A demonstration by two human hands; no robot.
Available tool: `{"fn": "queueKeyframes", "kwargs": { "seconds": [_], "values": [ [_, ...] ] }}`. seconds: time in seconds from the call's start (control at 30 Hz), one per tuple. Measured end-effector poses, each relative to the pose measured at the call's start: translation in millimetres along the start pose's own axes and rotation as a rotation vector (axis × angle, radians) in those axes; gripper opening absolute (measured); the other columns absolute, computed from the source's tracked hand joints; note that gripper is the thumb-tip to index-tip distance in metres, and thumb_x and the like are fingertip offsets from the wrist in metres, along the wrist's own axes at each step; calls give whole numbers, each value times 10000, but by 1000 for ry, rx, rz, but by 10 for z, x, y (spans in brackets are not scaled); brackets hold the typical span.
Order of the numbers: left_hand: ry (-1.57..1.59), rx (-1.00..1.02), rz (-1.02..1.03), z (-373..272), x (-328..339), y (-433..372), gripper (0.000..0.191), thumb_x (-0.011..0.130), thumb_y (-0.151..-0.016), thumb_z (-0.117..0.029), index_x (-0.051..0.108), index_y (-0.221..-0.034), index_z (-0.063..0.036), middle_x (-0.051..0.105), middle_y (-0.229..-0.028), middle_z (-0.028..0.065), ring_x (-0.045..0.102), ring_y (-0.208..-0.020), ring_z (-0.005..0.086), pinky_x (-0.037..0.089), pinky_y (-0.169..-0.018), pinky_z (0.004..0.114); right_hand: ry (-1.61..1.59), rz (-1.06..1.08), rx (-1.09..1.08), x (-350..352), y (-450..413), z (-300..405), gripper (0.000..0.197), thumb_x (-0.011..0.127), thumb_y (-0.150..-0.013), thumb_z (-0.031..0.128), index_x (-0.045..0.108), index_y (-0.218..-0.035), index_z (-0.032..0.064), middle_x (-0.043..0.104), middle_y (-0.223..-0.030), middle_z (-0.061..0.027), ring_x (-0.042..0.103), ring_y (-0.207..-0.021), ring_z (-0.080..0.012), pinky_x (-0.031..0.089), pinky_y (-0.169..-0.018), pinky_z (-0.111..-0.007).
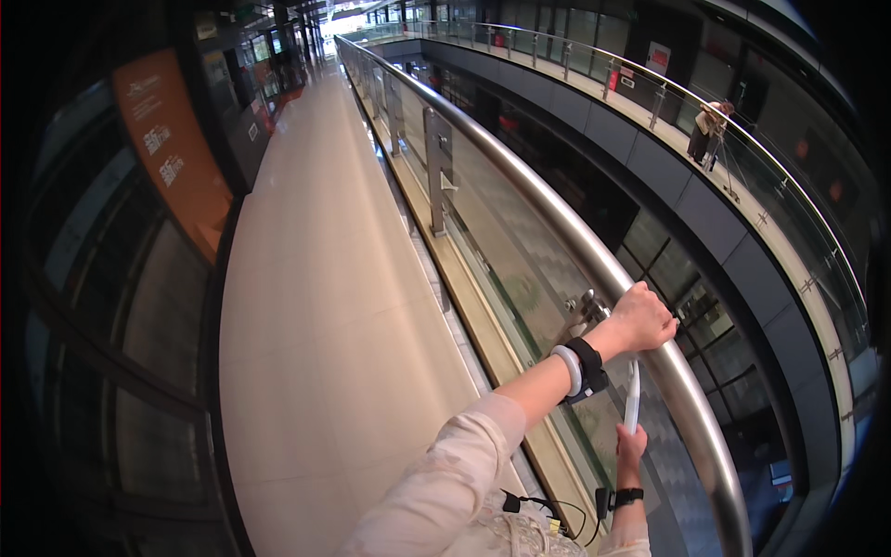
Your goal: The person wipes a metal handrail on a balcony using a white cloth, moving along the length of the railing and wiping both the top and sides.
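My left hand (642,319) is wrapped over the round stainless steel handrail (557,216), its knuckles on top. On that wrist are a black strap (590,362) and a pale bangle (569,367). Lower down, my right hand (632,443) grips the bottom end of a slim white object (632,400), seen edge-on; what it is I cannot tell. Its top reaches up to just under my left hand. A black band (626,497) with a small box sits on my right wrist. A steel rail bracket (592,305) stands beside my left wrist.
Glass panels (487,181) on steel posts (435,167) run under the rail. To the left stretches a beige tiled walkway (327,292), bordered by dark glazing and an orange sign (170,139). Across the open atrium, a person (706,132) stands beside a tripod (727,170). Black cables (557,505) hang at my waist.
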State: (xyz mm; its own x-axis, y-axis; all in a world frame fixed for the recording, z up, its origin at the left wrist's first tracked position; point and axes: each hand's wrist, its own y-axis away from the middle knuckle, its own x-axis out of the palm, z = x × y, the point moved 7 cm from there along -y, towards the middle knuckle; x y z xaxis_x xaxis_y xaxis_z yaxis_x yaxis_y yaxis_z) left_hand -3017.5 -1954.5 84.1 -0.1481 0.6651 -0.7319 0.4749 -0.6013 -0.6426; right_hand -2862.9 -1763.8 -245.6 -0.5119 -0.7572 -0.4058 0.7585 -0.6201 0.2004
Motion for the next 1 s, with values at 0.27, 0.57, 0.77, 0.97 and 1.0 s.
{"fn": "queueKeyframes", "kwargs": {
  "seconds": [0.27,0.57,0.77,0.97,1.0],
  "values": [
    [15,-14,-40,92,139,39,293,512,-773,-284,650,-566,-129,629,-591,82,621,-614,254,439,-687,375,225,-159,201,-1206,801,-1857,275,687,-648,212,609,-821,13,599,-715,-75,564,-642,-176,453,-623,-364],
    [16,66,-103,-24,135,-30,286,514,-781,-221,610,-539,-103,596,-554,79,592,-561,245,431,-621,351,350,-56,29,321,88,-708,323,656,-677,253,616,-903,26,641,-810,-182,628,-777,-337,476,-711,-414],
    [50,103,-122,-30,143,8,273,505,-786,-198,594,-551,-90,590,-553,68,574,-549,246,426,-619,346,427,-65,175,202,218,-1085,354,690,-671,289,603,-920,52,647,-812,-157,631,-781,-323,471,-694,-404],
    [79,90,-173,-6,73,34,300,512,-769,-224,614,-512,-107,584,-510,53,560,-497,225,406,-574,332,209,-168,363,-786,800,-2100,308,746,-682,179,603,-880,-9,599,-737,-75,538,-650,-181,422,-604,-342],
    [86,79,-135,-37,90,3,282,513,-772,-214,609,-531,-102,582,-525,56,565,-522,230,414,-591,339,177,-179,455,-877,863,-2271,349,746,-681,231,610,-894,-11,597,-727,-83,545,-652,-204,418,-610,-363]
  ]
}}
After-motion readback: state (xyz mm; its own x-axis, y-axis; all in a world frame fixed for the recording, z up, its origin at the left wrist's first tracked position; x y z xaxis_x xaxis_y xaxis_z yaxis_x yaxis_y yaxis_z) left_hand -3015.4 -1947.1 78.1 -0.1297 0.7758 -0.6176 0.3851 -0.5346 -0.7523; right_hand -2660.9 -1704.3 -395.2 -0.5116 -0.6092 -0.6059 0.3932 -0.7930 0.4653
